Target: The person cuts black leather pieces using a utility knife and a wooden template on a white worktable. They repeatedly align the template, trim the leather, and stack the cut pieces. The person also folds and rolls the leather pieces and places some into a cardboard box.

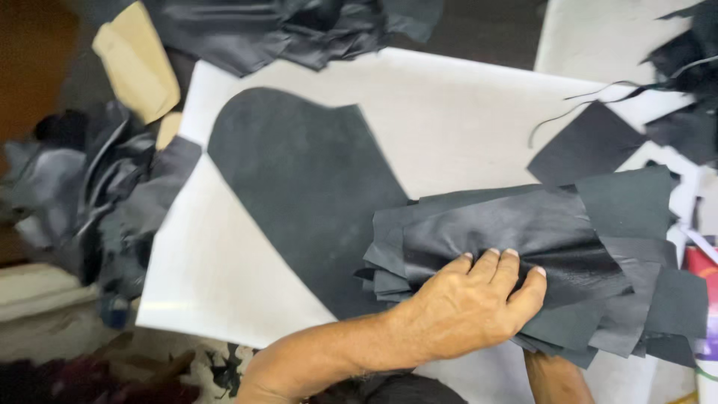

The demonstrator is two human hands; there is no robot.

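Observation:
My left hand (467,307) lies palm down on a stack of black leather-like cut pieces (568,247), its fingertips pressing into the wrinkled top sheet. The stack rests on a white board (449,112) at the right. Only my right forearm (555,378) shows, running up under the stack's lower edge; the hand itself is hidden beneath the pieces. A large dark grey piece with a rounded top (299,172) lies flat on the board, left of the stack and partly under it.
A heap of black scraps (284,30) lies at the top and another heap (97,187) at the left. Beige pieces (138,63) sit at the upper left. A loose black square (587,146) and more scraps (688,90) are at the right.

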